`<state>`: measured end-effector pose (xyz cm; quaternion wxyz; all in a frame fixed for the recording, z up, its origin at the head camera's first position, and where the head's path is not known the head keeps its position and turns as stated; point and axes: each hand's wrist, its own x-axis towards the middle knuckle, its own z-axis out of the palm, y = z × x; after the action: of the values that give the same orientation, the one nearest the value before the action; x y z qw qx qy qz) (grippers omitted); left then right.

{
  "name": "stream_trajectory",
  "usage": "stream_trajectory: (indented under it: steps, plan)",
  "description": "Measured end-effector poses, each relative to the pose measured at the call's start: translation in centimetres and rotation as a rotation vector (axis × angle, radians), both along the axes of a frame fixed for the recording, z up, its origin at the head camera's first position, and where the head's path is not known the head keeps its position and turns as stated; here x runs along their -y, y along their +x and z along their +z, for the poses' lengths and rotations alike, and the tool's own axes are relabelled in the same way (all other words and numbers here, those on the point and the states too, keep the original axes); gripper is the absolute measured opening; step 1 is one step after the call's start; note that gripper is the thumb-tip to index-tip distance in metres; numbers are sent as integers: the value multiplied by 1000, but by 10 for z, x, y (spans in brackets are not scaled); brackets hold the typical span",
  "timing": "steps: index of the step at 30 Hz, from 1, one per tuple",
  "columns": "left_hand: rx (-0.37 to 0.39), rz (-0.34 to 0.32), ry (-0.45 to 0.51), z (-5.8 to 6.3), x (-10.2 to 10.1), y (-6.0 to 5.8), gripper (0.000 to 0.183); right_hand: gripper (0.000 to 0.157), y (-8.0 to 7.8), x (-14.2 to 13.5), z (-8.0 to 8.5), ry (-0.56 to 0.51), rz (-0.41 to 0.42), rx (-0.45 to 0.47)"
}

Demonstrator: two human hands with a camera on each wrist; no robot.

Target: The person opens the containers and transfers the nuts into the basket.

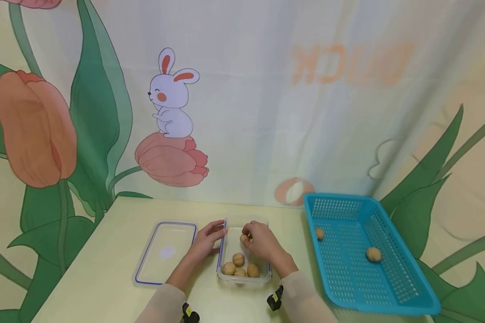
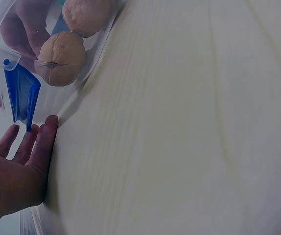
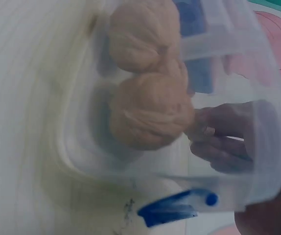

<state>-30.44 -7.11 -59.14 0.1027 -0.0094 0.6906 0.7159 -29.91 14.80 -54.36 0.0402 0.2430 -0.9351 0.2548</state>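
Observation:
A clear plastic food container (image 1: 245, 279) with blue latches stands on the table with several walnuts (image 1: 238, 259) gathered at its near end. My right hand (image 1: 262, 240) reaches into the far half of the container and pinches another walnut (image 1: 243, 238) between thumb and fingers. In the right wrist view, the right fingers (image 3: 226, 129) show blurred through the clear wall, behind the nearer walnuts (image 3: 150, 112). My left hand (image 1: 204, 240) rests against the container's left side, fingers extended. By the left wrist view, its fingertips touch the wall near a blue latch (image 2: 22, 93).
The container's lid (image 1: 165, 255), clear with a blue seal, lies flat to the left. A blue plastic basket (image 1: 347, 269) sits on the right with one walnut (image 1: 373, 254) on its floor and one walnut (image 1: 319, 233) by its left wall. A printed curtain (image 1: 242, 112) hangs behind the table.

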Motion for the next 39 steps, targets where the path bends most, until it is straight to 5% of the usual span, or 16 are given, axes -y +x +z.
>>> stream_trajectory:
  steps: [10, 19, 31, 39]
  plan:
    - [-11, 4, -17, 1, 2, -2, 50, 17, 1, -6, 21, -125, 66, 94]
    - [10, 7, -17, -2, 3, 0, 52, 16, 20, -19, 76, -202, 65, 6]
    - [-8, -1, -21, 4, 2, 1, 50, 21, 40, -93, 144, -222, -35, -195]
    - [-6, -5, -15, 5, 0, 1, 51, 27, 42, -153, 148, -210, -195, -212]
